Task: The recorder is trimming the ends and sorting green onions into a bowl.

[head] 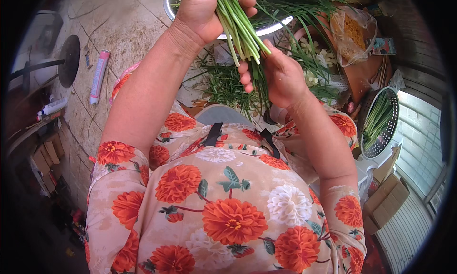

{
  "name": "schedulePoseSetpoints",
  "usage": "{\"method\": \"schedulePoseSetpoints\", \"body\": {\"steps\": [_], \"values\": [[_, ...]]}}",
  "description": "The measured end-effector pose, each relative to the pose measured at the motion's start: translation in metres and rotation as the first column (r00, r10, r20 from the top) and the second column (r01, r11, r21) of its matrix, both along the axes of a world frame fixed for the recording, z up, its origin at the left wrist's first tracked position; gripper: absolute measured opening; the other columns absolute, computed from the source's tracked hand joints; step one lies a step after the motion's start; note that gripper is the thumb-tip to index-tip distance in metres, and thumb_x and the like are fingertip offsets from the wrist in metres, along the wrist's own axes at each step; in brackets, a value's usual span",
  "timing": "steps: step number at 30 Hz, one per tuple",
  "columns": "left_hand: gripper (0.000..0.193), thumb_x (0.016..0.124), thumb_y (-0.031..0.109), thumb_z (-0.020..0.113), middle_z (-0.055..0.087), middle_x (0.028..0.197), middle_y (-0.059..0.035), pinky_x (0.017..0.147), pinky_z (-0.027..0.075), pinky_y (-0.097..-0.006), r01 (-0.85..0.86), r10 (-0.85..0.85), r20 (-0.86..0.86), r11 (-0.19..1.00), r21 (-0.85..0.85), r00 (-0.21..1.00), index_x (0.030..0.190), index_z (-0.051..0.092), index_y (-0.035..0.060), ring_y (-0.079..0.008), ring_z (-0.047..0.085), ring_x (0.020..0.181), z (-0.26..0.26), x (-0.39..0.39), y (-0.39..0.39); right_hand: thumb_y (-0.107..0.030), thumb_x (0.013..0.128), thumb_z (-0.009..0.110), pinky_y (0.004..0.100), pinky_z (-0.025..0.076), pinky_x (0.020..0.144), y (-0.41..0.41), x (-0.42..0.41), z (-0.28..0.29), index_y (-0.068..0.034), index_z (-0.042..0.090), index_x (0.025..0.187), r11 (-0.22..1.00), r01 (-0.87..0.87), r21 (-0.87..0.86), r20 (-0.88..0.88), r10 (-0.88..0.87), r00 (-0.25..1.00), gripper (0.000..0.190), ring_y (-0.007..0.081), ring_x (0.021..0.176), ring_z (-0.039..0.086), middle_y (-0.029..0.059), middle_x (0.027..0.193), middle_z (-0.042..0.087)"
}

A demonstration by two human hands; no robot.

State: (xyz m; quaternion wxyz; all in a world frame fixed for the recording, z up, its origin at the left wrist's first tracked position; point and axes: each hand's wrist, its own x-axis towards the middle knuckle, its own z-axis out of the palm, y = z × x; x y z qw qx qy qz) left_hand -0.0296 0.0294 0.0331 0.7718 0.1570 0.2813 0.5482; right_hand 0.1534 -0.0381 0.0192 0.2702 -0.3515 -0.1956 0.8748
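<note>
My left hand is at the top of the view, closed around a bundle of green stalks, likely garlic chives. Lower and to the right, my right hand touches the lower ends of the bundle, its thumb against the stalk tips and its fingers behind dark green leaves. Whether it grips these leaves is partly hidden. Behind the hands lies a metal colander with stalks and long leaves at its top. Loose green leaves are scattered on the floor below the hands.
At the right, a perforated metal colander holds more green stalks. A clear plastic bag with something yellow lies by a phone-like object. Cardboard boxes stand lower right. A pink and blue tube lies on the tiled floor.
</note>
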Motion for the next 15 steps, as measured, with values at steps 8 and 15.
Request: {"method": "schedulePoseSetpoints", "body": {"steps": [8,15], "values": [[0.014,0.083,0.014,0.05,0.062,0.072,-0.009,0.052,0.046,-0.0344,-0.11,0.113,0.065,0.992,-0.058,0.991,0.076,0.059,0.0048,-0.018,0.052,0.051,-0.011,-0.001,0.005,-0.032,0.1,0.04,0.0221,0.032,0.043,-0.008,-0.006,0.006,-0.003,0.056,0.1,0.985,-0.141,0.094,0.143,0.127,0.982,0.034,0.0064,0.049,0.038,-0.0007,0.067,0.049],[0.016,0.08,0.016,0.049,0.059,0.065,-0.0091,0.046,0.041,-0.0334,-0.019,0.039,0.076,0.97,-0.243,0.996,0.07,0.056,0.0055,-0.0169,0.045,0.044,-0.016,-0.004,0.009,-0.033,0.098,0.043,0.0226,0.028,0.042,-0.001,-0.004,0.009,-0.006,0.058,0.08,0.882,-0.395,0.256,0.323,0.307,0.895,0.036,0.0055,0.047,0.034,-0.004,0.06,0.044]]}}
